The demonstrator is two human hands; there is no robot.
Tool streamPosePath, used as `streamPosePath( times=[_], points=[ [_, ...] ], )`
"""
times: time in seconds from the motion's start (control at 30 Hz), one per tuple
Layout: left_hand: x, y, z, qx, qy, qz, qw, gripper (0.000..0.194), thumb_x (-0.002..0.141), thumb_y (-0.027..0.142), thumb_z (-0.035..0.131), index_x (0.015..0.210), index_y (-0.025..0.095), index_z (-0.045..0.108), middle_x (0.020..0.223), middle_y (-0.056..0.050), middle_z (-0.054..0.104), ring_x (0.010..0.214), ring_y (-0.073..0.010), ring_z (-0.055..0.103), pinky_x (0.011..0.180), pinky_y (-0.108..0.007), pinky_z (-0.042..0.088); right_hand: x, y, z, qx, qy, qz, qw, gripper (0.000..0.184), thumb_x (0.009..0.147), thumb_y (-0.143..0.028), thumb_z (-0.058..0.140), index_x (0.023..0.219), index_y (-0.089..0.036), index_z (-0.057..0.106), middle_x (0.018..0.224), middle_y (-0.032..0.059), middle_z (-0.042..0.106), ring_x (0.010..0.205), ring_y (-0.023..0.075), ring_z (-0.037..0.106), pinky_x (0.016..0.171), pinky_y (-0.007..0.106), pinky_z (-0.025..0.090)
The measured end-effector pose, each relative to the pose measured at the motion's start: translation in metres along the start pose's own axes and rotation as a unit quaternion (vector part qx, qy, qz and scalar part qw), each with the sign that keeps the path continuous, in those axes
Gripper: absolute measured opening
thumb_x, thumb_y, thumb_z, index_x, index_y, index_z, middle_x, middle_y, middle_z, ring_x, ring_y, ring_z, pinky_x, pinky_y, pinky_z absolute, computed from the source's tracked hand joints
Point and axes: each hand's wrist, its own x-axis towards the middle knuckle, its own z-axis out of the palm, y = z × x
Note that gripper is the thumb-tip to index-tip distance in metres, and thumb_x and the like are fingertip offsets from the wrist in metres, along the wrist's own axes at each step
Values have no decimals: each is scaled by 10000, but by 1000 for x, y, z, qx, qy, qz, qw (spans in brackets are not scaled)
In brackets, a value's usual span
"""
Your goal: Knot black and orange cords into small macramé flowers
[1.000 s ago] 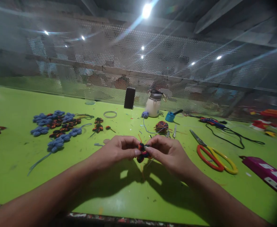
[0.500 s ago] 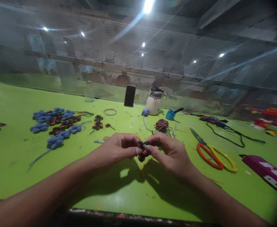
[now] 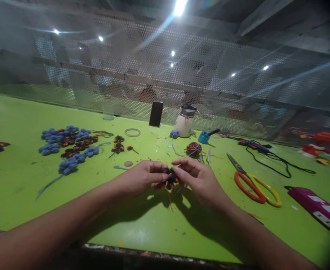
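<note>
My left hand [image 3: 141, 177] and my right hand [image 3: 200, 179] meet above the green table [image 3: 21, 176], both pinched on a small knotted cord piece [image 3: 170, 179] in dark blue, red and orange. Thin orange cord ends hang down from it toward the table. The fingertips of both hands press on the piece from either side, thumbs on top. A ball of multicoloured cord [image 3: 193, 148] lies just behind my right hand.
Blue and dark cord flowers [image 3: 68, 144] lie at the left. Scissors [image 3: 252, 182] with red and yellow handles sit at the right, beside a magenta box [image 3: 317, 208]. A white jar [image 3: 184, 122], a phone [image 3: 156, 114], a ring [image 3: 132, 132] and a glue gun [image 3: 252, 144] stand by the mesh screen.
Both hands stay pinched on the cord piece and have risen slightly in the view; the right fingers have shifted over its top. The view has tilted a little.
</note>
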Motion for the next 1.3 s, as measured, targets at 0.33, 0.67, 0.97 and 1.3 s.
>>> streamPosePath(
  times=[0.33, 0.67, 0.97, 1.3],
  points=[
    [0, 3, 1, -3, 67, 28, 997, 246, 751, 241, 628, 966, 147, 553, 682, -1, 569, 578, -92, 479, 577, -245, 348, 4, 1, -3, 154, -45, 69, 985, 289, 704, -265, 692, 972, -190, 614, 807, 47, 632, 729, 164, 583, 673, 319, 472],
    [-1, -1, 8, 142, 53, 125, 981, 284, 767, 325, 606, 989, 191, 489, 731, -2, 558, 678, -132, 523, 616, -271, 405, 3, -2, 3, 141, -4, 56, 988, 241, 656, -237, 727, 856, -175, 610, 703, -8, 588, 629, 108, 542, 600, 260, 436],
    [2, 3, 5, 77, 42, 84, 993, 109, 769, 178, 538, 842, 183, 458, 610, 24, 547, 483, -76, 441, 485, -232, 312, 4, 5, 0, 185, -41, 48, 981, 209, 677, -220, 719, 861, -167, 633, 746, 11, 620, 643, 106, 563, 630, 266, 447],
    [4, -9, -2, -29, 65, 10, 997, 224, 729, 221, 607, 944, 193, 555, 814, -40, 603, 703, -123, 553, 583, -230, 365, 5, 4, 4, 174, -40, 44, 983, 177, 627, -160, 737, 776, -176, 644, 722, 12, 640, 667, 125, 586, 645, 292, 476]
  ],
)
